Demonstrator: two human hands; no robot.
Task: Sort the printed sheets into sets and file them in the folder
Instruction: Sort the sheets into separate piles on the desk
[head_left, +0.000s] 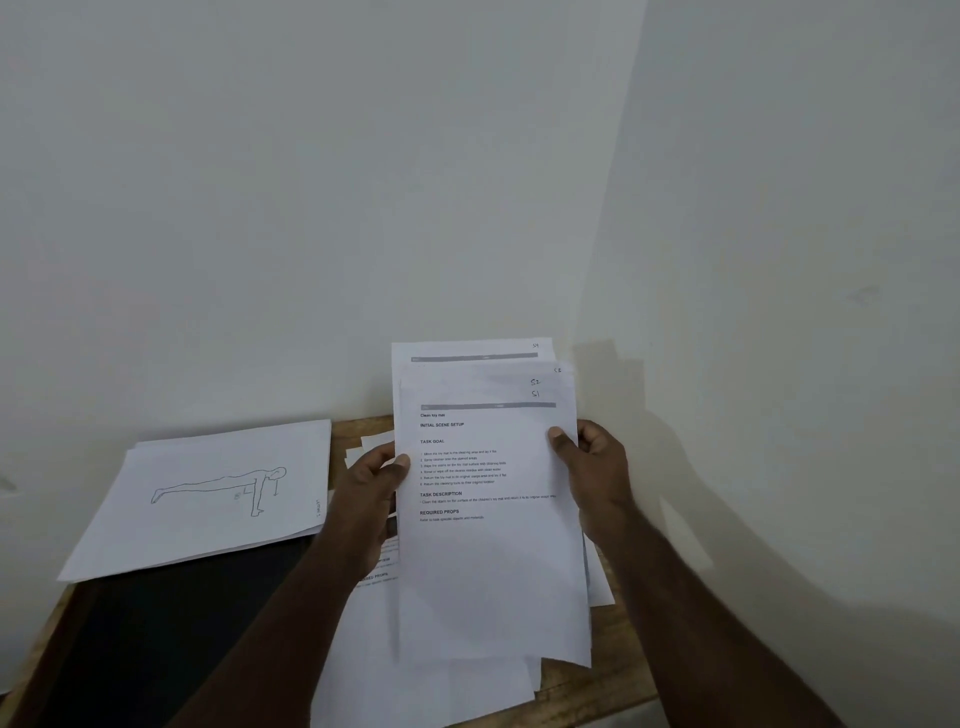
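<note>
I hold a fanned stack of printed sheets (488, 561) upright above the table. The top page carries text headings and handwritten marks "S1" and "S2" at its upper right. My left hand (371, 499) grips the stack's left edge, thumb on the front. My right hand (592, 467) grips the right edge, thumb on the page. More loose printed sheets (415, 686) lie on the table under the held stack. A black folder (171, 634) lies flat at the left, partly covered by sheets with a line drawing of a figure in a push-up pose (208, 499).
The wooden table (597, 696) stands in a corner between two white walls (311, 208). Its right edge runs close to the right wall. A few sheet corners (371, 444) stick out behind my left hand.
</note>
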